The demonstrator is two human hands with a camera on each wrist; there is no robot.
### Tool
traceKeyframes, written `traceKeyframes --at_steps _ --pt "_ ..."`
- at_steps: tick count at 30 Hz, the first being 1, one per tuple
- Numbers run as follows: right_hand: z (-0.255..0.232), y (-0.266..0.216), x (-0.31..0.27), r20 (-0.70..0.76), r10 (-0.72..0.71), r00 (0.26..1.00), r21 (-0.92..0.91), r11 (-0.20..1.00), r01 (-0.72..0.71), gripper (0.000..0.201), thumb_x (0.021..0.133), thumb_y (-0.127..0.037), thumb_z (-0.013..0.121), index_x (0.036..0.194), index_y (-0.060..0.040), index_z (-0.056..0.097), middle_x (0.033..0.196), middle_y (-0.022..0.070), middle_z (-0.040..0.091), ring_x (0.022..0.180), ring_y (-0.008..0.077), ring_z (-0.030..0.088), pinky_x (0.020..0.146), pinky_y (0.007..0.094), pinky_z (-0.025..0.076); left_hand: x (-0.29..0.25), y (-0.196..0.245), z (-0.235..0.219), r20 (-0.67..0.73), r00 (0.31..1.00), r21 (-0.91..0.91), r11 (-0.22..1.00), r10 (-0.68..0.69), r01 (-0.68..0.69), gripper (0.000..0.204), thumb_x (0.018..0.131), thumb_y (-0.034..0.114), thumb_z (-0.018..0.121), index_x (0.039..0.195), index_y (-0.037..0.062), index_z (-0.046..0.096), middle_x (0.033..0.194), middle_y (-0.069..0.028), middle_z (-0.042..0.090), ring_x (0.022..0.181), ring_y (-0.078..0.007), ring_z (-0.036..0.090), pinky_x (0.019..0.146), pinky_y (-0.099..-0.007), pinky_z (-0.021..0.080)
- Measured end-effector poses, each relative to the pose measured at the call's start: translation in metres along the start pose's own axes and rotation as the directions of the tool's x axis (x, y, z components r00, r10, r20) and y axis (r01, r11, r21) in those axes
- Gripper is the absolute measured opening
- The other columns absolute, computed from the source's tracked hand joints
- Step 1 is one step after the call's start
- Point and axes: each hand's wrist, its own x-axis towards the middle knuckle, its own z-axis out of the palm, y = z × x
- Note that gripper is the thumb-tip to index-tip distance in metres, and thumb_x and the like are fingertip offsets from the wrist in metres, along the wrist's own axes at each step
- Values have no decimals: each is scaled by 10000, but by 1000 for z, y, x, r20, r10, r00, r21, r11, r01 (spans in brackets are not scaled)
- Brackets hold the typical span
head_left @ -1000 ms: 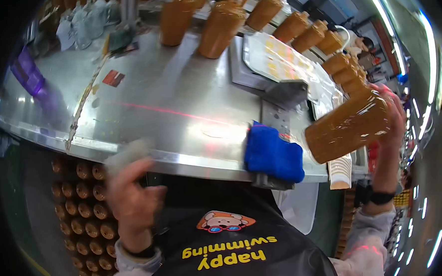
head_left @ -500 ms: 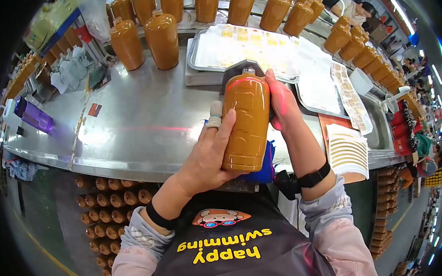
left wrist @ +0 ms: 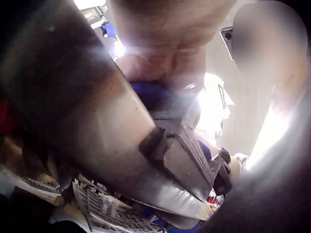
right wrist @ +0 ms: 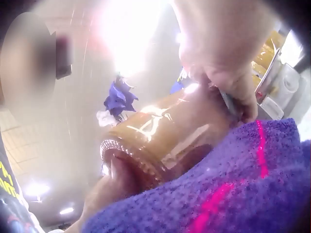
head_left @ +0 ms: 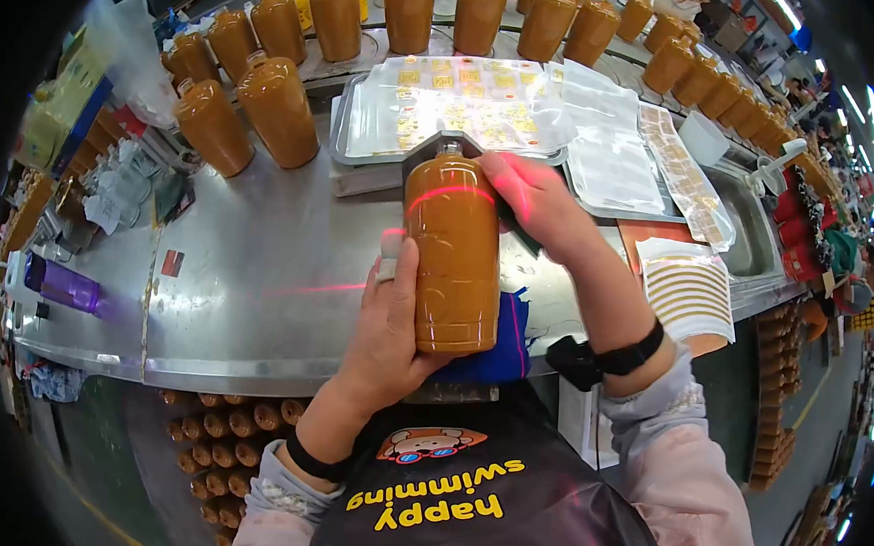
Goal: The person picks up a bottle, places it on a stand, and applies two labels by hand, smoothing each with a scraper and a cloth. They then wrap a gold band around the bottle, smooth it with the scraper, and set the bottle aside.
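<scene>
A glossy brown bottle (head_left: 451,264) with a clear neck lies in front of the apron, its neck pointing away against a dark V-shaped holder (head_left: 444,143). My left hand (head_left: 382,334) grips its lower left side, thumb along the body, with a pale wrap on one finger. At the shoulder by the neck, my right hand (head_left: 535,201) touches the bottle's right side; its fingertips are partly hidden. A blue cloth (head_left: 502,351) sits under the bottle's base. In the right wrist view the bottle (right wrist: 170,128) spans between both hands, above the cloth (right wrist: 233,179).
Two brown bottles (head_left: 277,111) stand at the left, with a row (head_left: 480,18) behind. A tray of decal sheets (head_left: 456,101) lies beyond the holder; striped sheets (head_left: 688,291) and a sink (head_left: 756,225) are at the right. A purple bottle (head_left: 66,283) is far left.
The bottle came from my right hand's side down to the holder, and my left hand took hold of it. Since half a second ago the bottle and hands have stayed nearly alike while the view shifted.
</scene>
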Motion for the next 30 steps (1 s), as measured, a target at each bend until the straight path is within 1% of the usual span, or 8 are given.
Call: traceKeyframes --at_steps 2,4,11,14,17,23,26,30 --pt "-34 5 10 -117 -294 949 -413 883 222 272 988 -250 532 1168 -104 674 1083 16 665 945 160 595 759 293 521 0 -2 -1 15 1000 -63 998 -3 4 1074 754 282 802 1509 -61 119 1285 -211 541 1122 -400 536 1022 -502 346" --pt "-71 29 42 -36 -505 862 -899 394 193 286 948 -120 512 1176 -155 680 1271 68 608 1149 247 549 878 393 496 1 -1 1 -12 1000 -46 999 5 -5 1070 754 278 800 1508 -62 122 1288 -199 545 1095 -385 544 992 -489 363" --pt "-104 18 58 -103 -256 961 -993 -22 -112 377 855 -27 504 1062 -243 732 1382 85 519 1294 303 450 914 532 462 -2 -10 5 -3 1000 -132 991 0 -1 1066 750 268 802 1516 -37 126 1316 -202 535 1054 -371 556 923 -485 402" --pt "-125 49 84 -324 -498 804 -933 311 -183 194 865 -232 632 955 -98 738 1240 138 609 1167 314 546 827 493 498 2 -4 -1 13 1000 -101 995 -8 9 1008 798 207 789 1487 -87 116 1355 -249 503 1231 -401 525 1100 -477 332" --pt "-133 69 116 -480 -105 871 -744 576 -340 287 832 -310 693 916 -37 722 961 154 698 900 292 652 751 399 518 0 -6 1 13 1000 -83 996 -7 8 1011 796 209 790 1486 -88 114 1355 -254 501 1233 -401 522 1100 -477 332" --pt "-154 66 108 -580 -4 815 -143 985 -97 197 856 -293 688 845 -102 639 726 -8 536 674 117 507 547 325 436 2 -1 -3 36 999 26 1000 -1 0 1026 796 237 794 1488 -87 111 1370 -240 484 1238 -382 518 1077 -454 360" --pt "-205 78 89 -654 107 749 -90 972 -217 243 833 -329 686 893 -97 647 784 46 599 728 187 572 637 388 478 3 -1 1 36 997 -78 994 -70 72 1035 794 254 798 1488 -88 111 1367 -227 487 1237 -375 517 1085 -454 343" --pt "-288 183 92 -519 -76 851 -850 151 -505 251 781 -258 625 881 -44 710 936 234 682 905 377 652 799 455 511 -5 -7 2 99 986 -51 989 -133 138 1114 792 430 760 1497 -84 66 1433 -178 470 1320 -370 443 1128 -571 164"
